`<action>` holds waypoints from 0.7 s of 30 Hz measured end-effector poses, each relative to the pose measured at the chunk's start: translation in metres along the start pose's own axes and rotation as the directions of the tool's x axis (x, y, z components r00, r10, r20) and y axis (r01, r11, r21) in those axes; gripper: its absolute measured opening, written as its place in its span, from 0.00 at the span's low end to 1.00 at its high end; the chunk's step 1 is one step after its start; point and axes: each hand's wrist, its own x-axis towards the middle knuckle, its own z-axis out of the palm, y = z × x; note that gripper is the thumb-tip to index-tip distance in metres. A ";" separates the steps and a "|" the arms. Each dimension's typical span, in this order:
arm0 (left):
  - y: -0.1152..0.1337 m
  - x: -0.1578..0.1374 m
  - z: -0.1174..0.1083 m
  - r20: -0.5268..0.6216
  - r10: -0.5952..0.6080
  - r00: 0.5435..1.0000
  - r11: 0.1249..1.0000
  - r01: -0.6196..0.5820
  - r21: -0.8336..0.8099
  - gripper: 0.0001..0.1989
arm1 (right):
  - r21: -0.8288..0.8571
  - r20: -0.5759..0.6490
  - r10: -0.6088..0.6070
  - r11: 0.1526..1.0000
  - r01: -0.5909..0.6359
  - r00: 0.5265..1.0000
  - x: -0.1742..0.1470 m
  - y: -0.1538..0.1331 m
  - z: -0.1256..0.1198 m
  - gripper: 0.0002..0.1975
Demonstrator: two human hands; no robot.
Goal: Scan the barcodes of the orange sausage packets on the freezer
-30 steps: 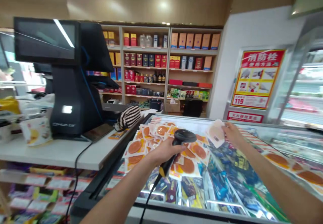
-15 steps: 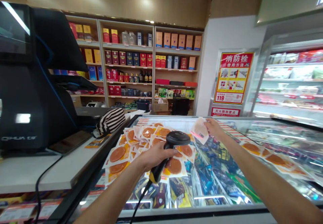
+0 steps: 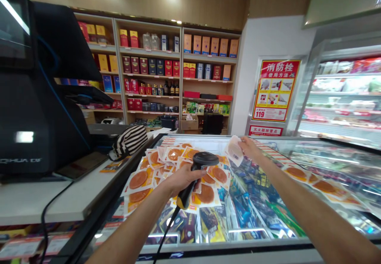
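My left hand (image 3: 183, 180) is wrapped round the handle of a black-and-yellow barcode scanner (image 3: 205, 158), whose cord runs down toward me. Its head points right. In my right hand (image 3: 250, 149) a flat white packet (image 3: 234, 151) is pinched by its edge, held up with a small printed label facing the scanner. Under the scanner, a spread of flat packets with round orange-brown patties (image 3: 139, 180) lies on the freezer's glass lid (image 3: 238, 202). More patty packets (image 3: 326, 186) lie in a row on the right, beyond my right forearm.
A black checkout terminal (image 3: 18, 137) stands on a white counter (image 3: 18, 200) at the left. Beside it are a black-and-white striped item (image 3: 131, 140) and a small orange packet (image 3: 114, 165). Shelves of boxes (image 3: 160, 67) line the back, with a chiller (image 3: 345, 97) at right.
The red light seen on the white packet's label is gone. The scanner and my left hand have shifted slightly left; the packet stays in my right hand.
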 end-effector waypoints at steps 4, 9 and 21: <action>-0.001 -0.004 -0.007 -0.120 -0.039 0.992 0.998 0.032 -0.053 0.13 | -0.210 -0.024 -0.223 0.954 0.213 0.974 -0.004 0.016 0.015 0.08; -0.002 -0.017 -0.023 -0.264 -0.044 0.964 0.999 0.037 -0.033 0.13 | -0.243 0.094 -0.430 0.865 0.440 0.898 -0.019 0.027 0.059 0.11; 0.006 -0.021 -0.009 -0.236 -0.068 0.969 0.998 0.069 -0.004 0.16 | -0.434 0.130 -0.325 0.831 0.349 0.937 -0.029 0.063 0.026 0.20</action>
